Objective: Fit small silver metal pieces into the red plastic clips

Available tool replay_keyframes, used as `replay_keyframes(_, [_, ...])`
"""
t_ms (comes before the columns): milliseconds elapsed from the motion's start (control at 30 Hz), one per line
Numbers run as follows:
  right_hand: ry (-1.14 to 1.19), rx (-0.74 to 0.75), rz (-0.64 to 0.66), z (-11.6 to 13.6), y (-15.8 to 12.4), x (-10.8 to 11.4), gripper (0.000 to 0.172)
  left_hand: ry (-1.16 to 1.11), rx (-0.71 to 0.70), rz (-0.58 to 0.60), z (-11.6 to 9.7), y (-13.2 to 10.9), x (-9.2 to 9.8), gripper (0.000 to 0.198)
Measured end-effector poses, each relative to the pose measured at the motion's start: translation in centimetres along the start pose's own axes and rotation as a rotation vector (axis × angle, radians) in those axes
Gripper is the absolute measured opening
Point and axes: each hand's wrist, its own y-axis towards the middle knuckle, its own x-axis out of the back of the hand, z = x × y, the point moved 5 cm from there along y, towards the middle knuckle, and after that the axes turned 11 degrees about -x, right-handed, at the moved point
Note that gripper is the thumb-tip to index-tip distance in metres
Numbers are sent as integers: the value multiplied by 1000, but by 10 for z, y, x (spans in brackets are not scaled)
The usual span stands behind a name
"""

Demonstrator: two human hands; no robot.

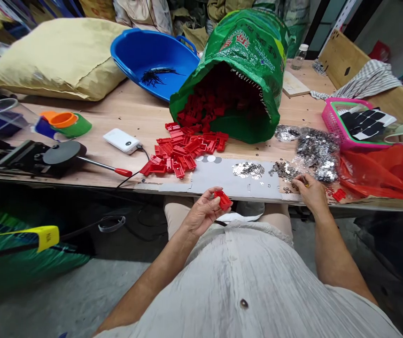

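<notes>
My left hand (203,212) holds a small red plastic housing (223,200) just in front of the table edge, its hollow side facing up. Over at the right, my right hand (310,191) has its fingers pinched together at a pile of small dark metal pieces (284,170). What sits between those fingertips is too small to make out. Left of that pile, shiny flat metal pieces (248,170) lie on a grey sheet (219,180). A heap of red plastic housings (176,150) spills onto the table from a green woven sack (245,51) lying on its side.
A blue basin (127,51) with black strands stands behind. A white power bank (122,141) and a lever press (64,152) are on the left. To the right are a clear bag of metal pieces (317,152), a red plastic bag (388,171) and a pink basket (331,124).
</notes>
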Motion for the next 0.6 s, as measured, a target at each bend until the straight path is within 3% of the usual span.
replay_keyframes(233, [441,67,223,27,-14,-13,31,203,-386,-101,-12,1,-9,52])
replay_keyframes(333, [448,132,281,53,-32,-18,27,370,-525,-114,-15,-4,-16,50])
replay_keyframes(500, [437,233,379,105,-72,-25,22,622,-591,-82,-17,-12,-20,45])
replay_keyframes(600, [406,340,415,132,-92,-27,20,796,-805,-19,-23,-16,-25,40])
